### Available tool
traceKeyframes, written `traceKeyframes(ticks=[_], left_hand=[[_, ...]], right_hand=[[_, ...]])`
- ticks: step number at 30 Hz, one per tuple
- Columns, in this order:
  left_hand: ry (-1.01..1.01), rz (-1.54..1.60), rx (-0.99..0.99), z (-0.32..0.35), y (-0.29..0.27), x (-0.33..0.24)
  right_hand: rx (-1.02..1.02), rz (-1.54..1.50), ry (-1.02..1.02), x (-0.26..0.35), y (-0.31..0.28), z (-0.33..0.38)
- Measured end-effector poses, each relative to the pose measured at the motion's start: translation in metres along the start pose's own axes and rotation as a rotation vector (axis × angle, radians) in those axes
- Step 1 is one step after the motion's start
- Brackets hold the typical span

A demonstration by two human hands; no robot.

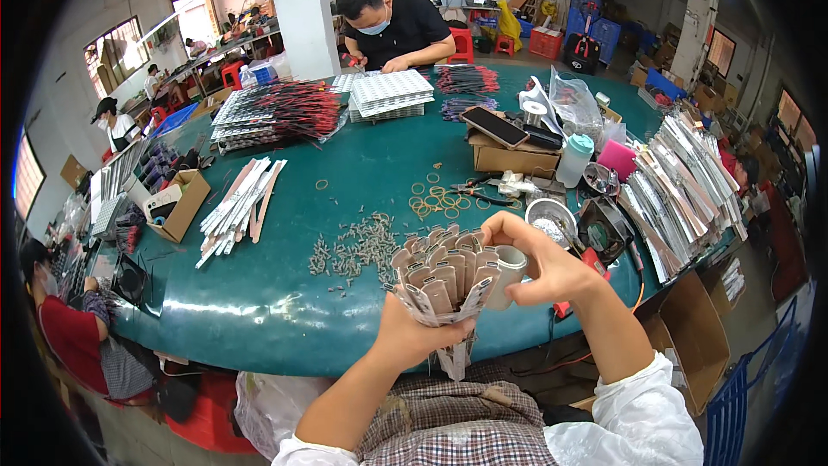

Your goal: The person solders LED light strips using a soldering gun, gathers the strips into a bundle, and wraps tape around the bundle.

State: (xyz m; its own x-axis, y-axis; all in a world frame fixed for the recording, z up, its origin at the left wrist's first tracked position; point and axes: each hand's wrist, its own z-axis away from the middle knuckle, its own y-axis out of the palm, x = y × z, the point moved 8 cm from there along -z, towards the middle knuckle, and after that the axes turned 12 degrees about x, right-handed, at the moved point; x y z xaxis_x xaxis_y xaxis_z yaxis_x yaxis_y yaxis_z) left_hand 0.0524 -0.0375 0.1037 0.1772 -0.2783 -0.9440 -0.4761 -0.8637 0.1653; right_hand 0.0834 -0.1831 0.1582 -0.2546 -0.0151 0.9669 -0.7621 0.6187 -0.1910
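My left hand (pixel 423 332) is wrapped round a bundle of long, flat strips (pixel 444 280), beige-faced with pale edges, their ends fanned upward above the table's near edge. Against the bundle's right side, my right hand (pixel 539 259) grips a pale cylindrical roll (pixel 509 276) between thumb and fingers. The roll seems to touch the strips; whether any of it is wound round them I cannot tell. Beyond the bundle, many small grey pieces (pixel 354 246) lie scattered on the green table (pixel 259 293). Several rubber bands (pixel 440 201) lie farther back.
Loose strips (pixel 241 207) lie to the left, and stacked strips (pixel 681 198) at the right. Pliers (pixel 483 194), a white bowl (pixel 552 217), a bottle (pixel 574 160) and a phone (pixel 495 126) stand or lie right of centre. Across the table a co-worker (pixel 401 30) works beside white panels (pixel 392 93).
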Motion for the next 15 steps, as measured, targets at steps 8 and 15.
traceKeyframes(ticks=[8,15], left_hand=[[0.04,-0.057,-0.118,0.0,-0.004,-0.004],[0.079,-0.052,-0.207,0.002,-0.01,-0.002]], right_hand=[[-0.256,0.258,0.146,-0.028,-0.011,-0.013],[-0.319,0.378,-0.006,-0.016,-0.007,-0.018]])
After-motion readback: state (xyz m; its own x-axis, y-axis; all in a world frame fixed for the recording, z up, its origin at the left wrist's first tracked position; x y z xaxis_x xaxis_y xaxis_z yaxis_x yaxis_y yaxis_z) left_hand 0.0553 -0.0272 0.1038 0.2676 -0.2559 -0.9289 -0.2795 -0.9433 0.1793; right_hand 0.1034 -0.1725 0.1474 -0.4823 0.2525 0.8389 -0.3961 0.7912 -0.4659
